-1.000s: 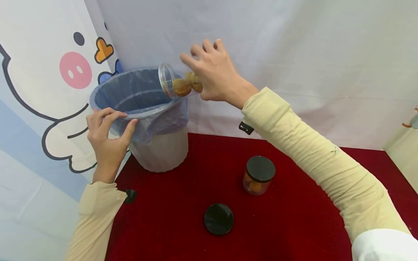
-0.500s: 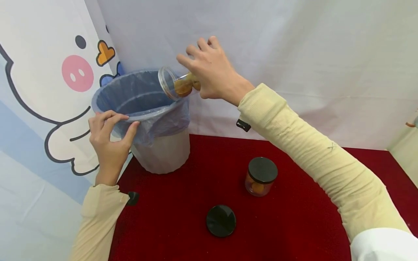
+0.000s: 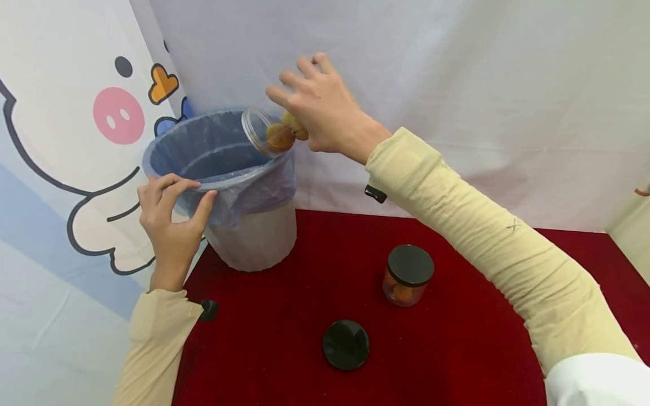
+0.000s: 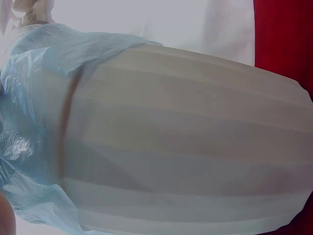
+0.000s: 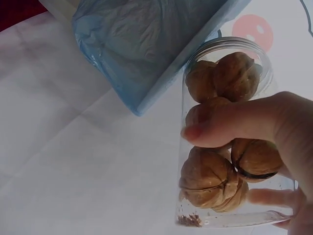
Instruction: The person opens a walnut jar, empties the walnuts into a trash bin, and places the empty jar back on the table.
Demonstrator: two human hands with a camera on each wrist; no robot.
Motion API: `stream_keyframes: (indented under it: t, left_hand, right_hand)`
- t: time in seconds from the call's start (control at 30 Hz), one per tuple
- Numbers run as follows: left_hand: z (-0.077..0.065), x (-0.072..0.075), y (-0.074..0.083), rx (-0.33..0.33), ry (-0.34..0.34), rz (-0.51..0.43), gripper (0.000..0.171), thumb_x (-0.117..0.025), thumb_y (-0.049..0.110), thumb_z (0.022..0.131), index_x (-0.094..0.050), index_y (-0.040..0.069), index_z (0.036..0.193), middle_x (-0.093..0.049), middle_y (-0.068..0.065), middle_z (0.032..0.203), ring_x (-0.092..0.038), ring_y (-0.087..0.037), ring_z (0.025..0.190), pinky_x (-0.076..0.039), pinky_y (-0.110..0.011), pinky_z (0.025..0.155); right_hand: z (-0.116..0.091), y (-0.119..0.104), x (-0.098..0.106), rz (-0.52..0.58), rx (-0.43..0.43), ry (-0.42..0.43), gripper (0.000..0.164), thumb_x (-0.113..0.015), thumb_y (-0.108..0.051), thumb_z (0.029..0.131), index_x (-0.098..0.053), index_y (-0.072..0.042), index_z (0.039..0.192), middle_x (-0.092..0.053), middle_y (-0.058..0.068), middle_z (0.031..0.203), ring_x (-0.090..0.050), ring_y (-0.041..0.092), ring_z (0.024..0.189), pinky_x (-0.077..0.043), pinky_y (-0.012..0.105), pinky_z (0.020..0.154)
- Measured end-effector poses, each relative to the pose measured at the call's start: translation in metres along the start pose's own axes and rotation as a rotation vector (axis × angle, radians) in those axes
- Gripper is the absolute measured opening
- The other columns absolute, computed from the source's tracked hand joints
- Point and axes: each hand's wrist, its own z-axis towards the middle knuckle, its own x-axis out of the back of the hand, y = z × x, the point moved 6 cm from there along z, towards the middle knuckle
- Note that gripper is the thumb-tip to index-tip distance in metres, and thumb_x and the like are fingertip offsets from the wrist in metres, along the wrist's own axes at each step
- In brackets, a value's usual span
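In the head view a white bin (image 3: pixel 254 242) wears a blue plastic liner (image 3: pixel 254 194) folded over its rim. My left hand (image 3: pixel 172 220) pinches that rim and the liner at the near left, thumb outside. Over the bin's right edge, my right hand (image 3: pixel 325 110) grips a clear jar (image 3: pixel 247 132), tilted with its lidless mouth toward the bin's inside. Several walnuts (image 5: pixel 208 176) show in the jar in the right wrist view, some close to its mouth, with brown crumbs at the base. The bin's ribbed side (image 4: pixel 186 127) fills the left wrist view.
A second jar (image 3: pixel 403 293) with a black lid and orange-brown contents stands on the red tabletop (image 3: pixel 284 327). A loose black lid (image 3: pixel 346 345) lies nearer to me. White cloth (image 3: pixel 457 84) hangs behind; a cartoon-printed sheet (image 3: pixel 40 129) is at the left.
My right hand and the jar have shifted slightly left over the bin. The walnuts nearest the mouth have shifted a little toward it. My left hand keeps its hold on the rim.
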Motion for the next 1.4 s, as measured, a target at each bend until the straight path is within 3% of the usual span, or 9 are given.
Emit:
stream_keyframes:
  t: [0.23, 0.37, 0.63, 0.93, 1.4]
  left_hand:
    - [-0.001, 0.002, 0.003, 0.005, 0.02, -0.007, 0.029, -0.08, 0.025, 0.073, -0.071, -0.001, 0.084, -0.059, -0.024, 0.086, -0.044, -0.022, 0.09, -0.026, -0.047, 0.107]
    - [-0.001, 0.003, 0.003, 0.006, 0.022, -0.007, 0.03, -0.08, 0.027, 0.073, -0.071, 0.0, 0.084, -0.059, -0.023, 0.087, -0.045, -0.024, 0.09, -0.026, -0.047, 0.107]
    - [0.008, 0.003, 0.033, -0.002, 0.023, -0.049, 0.024, -0.078, 0.014, 0.073, -0.068, -0.006, 0.082, -0.057, -0.027, 0.084, -0.045, -0.02, 0.091, -0.025, -0.049, 0.107]
    - [0.008, 0.004, 0.031, 0.004, 0.023, -0.042, 0.025, -0.078, 0.015, 0.073, -0.068, -0.006, 0.083, -0.058, -0.027, 0.085, -0.044, -0.021, 0.091, -0.025, -0.048, 0.108]
    - [0.004, 0.005, 0.019, -0.002, 0.012, -0.042, 0.027, -0.079, 0.019, 0.074, -0.069, -0.004, 0.083, -0.058, -0.026, 0.087, -0.046, -0.028, 0.091, -0.026, -0.049, 0.107]
  right_hand:
    - [0.004, -0.006, 0.002, -0.053, 0.014, -0.009, 0.073, -0.075, -0.017, 0.067, -0.047, -0.012, 0.135, -0.052, 0.013, 0.124, -0.041, 0.038, 0.115, -0.027, 0.051, 0.1]
    - [0.006, -0.006, 0.004, -0.027, 0.002, 0.005, 0.072, -0.073, -0.016, 0.067, -0.048, -0.012, 0.135, -0.053, 0.013, 0.123, -0.042, 0.038, 0.112, -0.028, 0.051, 0.099]
    - [0.008, 0.002, 0.007, 0.042, -0.049, 0.0, 0.063, -0.07, -0.023, 0.071, -0.052, -0.009, 0.129, -0.056, 0.013, 0.113, -0.045, 0.036, 0.101, -0.031, 0.047, 0.091]
    - [0.01, 0.0, 0.011, 0.008, -0.044, 0.023, 0.064, -0.073, -0.028, 0.072, -0.052, -0.01, 0.13, -0.055, 0.013, 0.114, -0.045, 0.036, 0.102, -0.031, 0.048, 0.091]
    - [0.013, -0.007, 0.007, -0.032, -0.031, -0.06, 0.07, -0.073, -0.025, 0.073, -0.048, -0.012, 0.136, -0.052, 0.014, 0.122, -0.042, 0.036, 0.11, -0.029, 0.049, 0.095]
